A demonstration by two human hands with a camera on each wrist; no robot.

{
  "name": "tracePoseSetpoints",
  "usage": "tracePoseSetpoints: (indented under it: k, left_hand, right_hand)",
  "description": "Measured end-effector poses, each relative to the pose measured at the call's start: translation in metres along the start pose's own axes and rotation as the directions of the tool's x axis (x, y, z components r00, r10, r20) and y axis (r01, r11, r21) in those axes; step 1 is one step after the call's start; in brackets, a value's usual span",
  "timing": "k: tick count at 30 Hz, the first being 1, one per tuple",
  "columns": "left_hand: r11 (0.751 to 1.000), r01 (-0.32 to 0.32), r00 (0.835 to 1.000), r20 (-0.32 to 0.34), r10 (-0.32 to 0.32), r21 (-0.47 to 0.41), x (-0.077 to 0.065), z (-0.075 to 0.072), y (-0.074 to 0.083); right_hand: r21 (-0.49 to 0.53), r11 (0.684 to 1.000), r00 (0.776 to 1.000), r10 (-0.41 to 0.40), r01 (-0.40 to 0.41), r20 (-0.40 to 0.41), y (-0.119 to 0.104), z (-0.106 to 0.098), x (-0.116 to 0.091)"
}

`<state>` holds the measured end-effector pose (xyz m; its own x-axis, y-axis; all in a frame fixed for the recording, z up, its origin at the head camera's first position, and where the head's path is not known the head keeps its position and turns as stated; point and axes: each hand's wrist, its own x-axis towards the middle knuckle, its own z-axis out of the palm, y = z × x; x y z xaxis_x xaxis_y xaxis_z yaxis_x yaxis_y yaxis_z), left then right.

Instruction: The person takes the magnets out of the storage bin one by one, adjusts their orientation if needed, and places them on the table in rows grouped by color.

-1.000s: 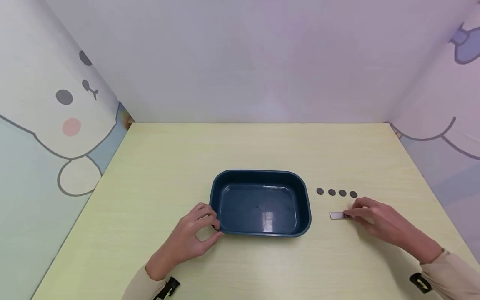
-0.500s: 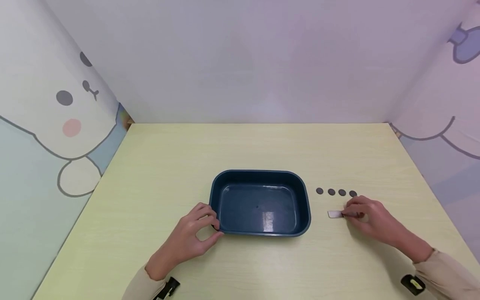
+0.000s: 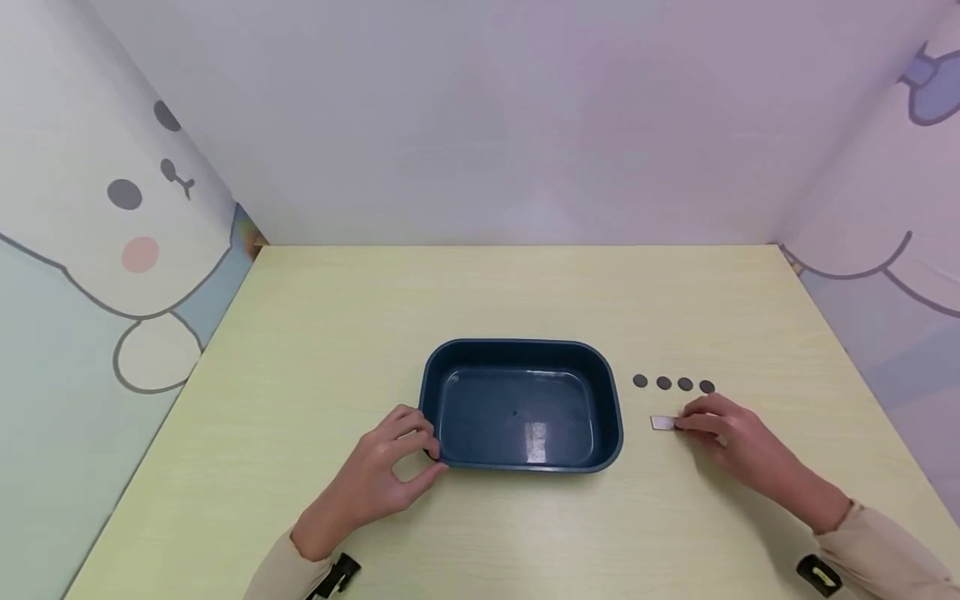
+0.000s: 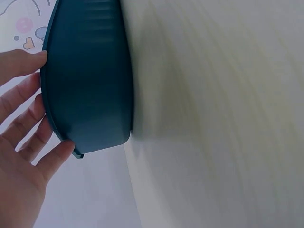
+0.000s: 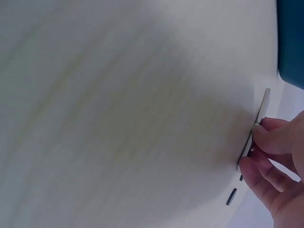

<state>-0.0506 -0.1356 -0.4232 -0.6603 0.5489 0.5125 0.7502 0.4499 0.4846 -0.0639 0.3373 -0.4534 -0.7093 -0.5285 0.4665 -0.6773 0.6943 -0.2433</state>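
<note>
A dark blue plastic tub (image 3: 517,469) stands mid-table in the head view. My left hand (image 3: 386,467) holds its near left corner, fingertips over the rim and thumb outside; the left wrist view shows my fingers (image 4: 29,92) spread along the rim. To the right of the tub, my right hand (image 3: 738,437) pinches the end of a small, thin, silvery rectangular plate (image 3: 663,423) close to the tabletop. In the right wrist view the plate (image 5: 263,104) appears edge-on between thumb and fingers, its far end hidden by them.
Several small dark grey discs (image 3: 664,383) lie in a row on the pale wooden table (image 3: 337,333), just beyond the plate and right of the tub. A plain wall (image 3: 517,125) closes off the back, and panels with cartoon drawings flank both sides.
My right hand has slid left toward the tub and slightly away from me, with the plate moving along. The left hand, the tub and the discs stay where they were.
</note>
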Motion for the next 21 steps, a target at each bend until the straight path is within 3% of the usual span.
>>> tracePoseSetpoints:
  k: [4, 13, 21]
  left_hand:
    - [1.000, 0.001, 1.000, 0.001, -0.001, 0.002, 0.000, -0.001, 0.000]
    - [1.000, 0.004, 1.000, 0.012, -0.004, 0.012, 0.000, -0.001, 0.000]
    - [1.000, 0.000, 1.000, 0.023, -0.001, 0.028, 0.001, -0.002, 0.000]
  right_hand:
    - [0.010, 1.000, 1.000, 0.015, -0.014, -0.021, 0.000, 0.003, -0.002]
    - [0.069, 0.975, 0.972, 0.219, -0.213, -0.088, -0.011, 0.006, 0.002]
    - [0.073, 0.966, 0.958, 0.255, -0.247, -0.132, -0.013, 0.011, 0.002]
